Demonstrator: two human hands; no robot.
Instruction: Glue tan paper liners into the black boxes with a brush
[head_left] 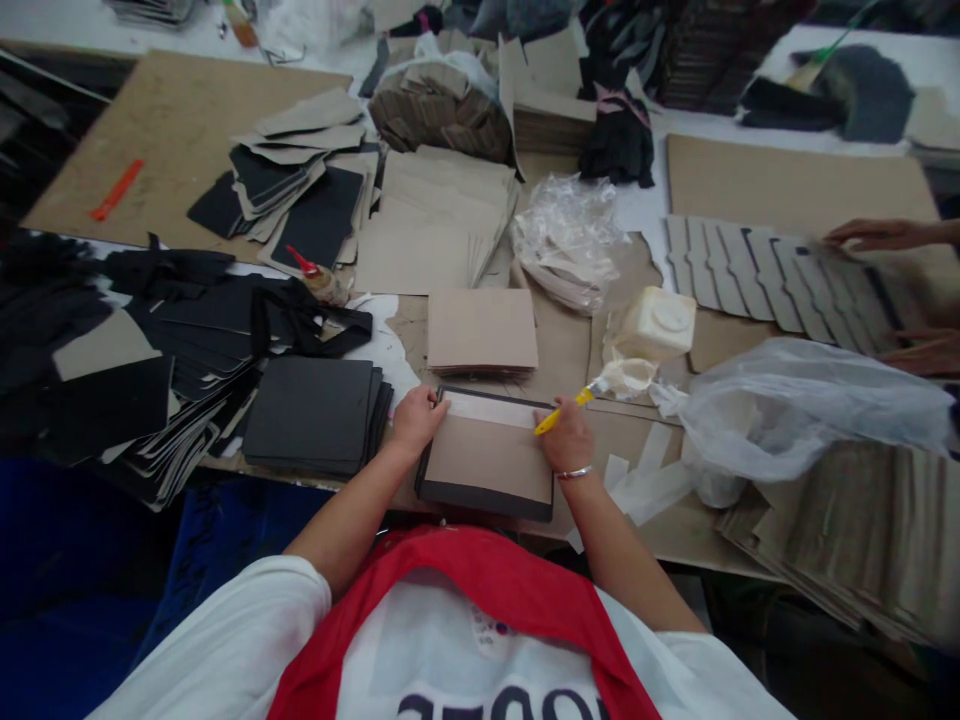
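A tan panel with black edges (pixel 487 460) lies in front of me at the table's near edge, and a white strip (pixel 491 408) runs along its far side. My left hand (pixel 415 418) grips the panel's far left corner, with the thumb on top. At the far right corner is my right hand (pixel 568 437), closed around a yellow-handled brush (pixel 551 420); its fingers also touch the panel's edge. The brush's bristle end points right, toward a pale glue-like container (pixel 631 375). Just beyond the panel sits a stack of tan boards (pixel 482 330).
Left of the panel stands a stack of black panels (pixel 307 415). White strips (pixel 652 470) lie to the right, near a clear plastic bag (pixel 810 400) and a white plastic jug (pixel 660 320). Another person's hands (pixel 874 235) are over a row of grey boards (pixel 742 270) at right.
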